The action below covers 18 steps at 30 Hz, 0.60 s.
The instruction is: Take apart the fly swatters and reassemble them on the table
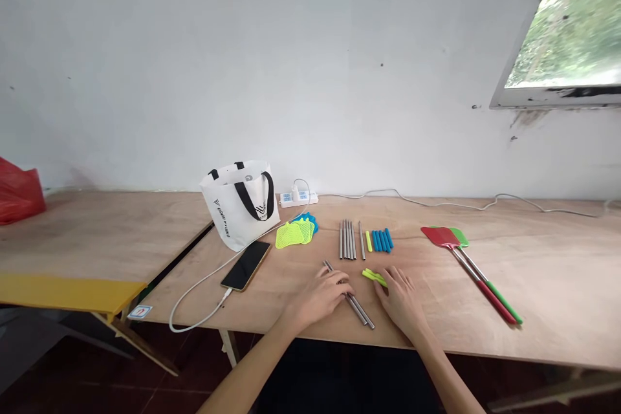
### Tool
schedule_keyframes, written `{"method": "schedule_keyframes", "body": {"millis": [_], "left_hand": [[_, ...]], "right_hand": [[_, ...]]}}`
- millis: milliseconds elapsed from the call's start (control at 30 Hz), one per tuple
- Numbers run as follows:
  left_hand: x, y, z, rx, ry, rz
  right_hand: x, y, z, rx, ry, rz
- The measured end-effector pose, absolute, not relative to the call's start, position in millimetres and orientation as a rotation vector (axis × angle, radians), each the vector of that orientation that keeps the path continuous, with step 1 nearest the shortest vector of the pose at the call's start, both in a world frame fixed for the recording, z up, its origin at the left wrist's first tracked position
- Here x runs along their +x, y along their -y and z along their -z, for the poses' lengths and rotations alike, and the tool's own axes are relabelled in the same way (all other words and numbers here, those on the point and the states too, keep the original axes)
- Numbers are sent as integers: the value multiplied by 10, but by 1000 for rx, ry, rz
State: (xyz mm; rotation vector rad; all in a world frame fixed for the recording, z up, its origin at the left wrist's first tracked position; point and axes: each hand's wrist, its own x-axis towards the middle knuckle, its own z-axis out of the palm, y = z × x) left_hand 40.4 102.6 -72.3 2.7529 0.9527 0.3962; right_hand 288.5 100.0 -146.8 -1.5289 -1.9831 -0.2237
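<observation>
My left hand point(321, 294) is curled over a couple of thin metal tubes point(359, 310), which slant toward the table's front edge. My right hand point(402, 297) holds neon-yellow handle sleeves point(374, 276) between thumb and fingers, low over the table; its fingertips partly hide them. Beyond my hands lies a row of metal tubes point(347, 239), with one tube point(361, 240) set apart. Beside it are a single yellow sleeve point(369, 241) and several blue sleeves point(382, 240). Yellow mesh fly swatter heads point(290, 235) overlap blue ones point(314, 222) to the left.
Red point(441, 237) and green point(491, 288) fly swatters lie crossed at right. A phone point(246, 265) with a white charging cable point(183, 297) rests at left, near a white tote bag point(235, 213). A power strip point(298, 198) sits by the wall. A table gap runs left of the bag.
</observation>
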Motion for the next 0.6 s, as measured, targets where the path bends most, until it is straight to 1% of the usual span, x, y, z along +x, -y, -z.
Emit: {"method": "schedule_keyframes", "body": {"millis": [100, 267, 500, 600], "left_hand": [[367, -1149, 757, 2702, -1021, -382], [466, -1169, 853, 2647, -1349, -457], [451, -1345, 872, 2672, -1314, -479], [300, -1491, 892, 2580, -1433, -558]], "right_hand": [[2900, -1014, 1485, -1582, 1948, 240], [2982, -1038, 1496, -1702, 1892, 346], [3063, -1035, 1488, -1710, 1921, 370], [3038, -1023, 1471, -1706, 1922, 383]]}}
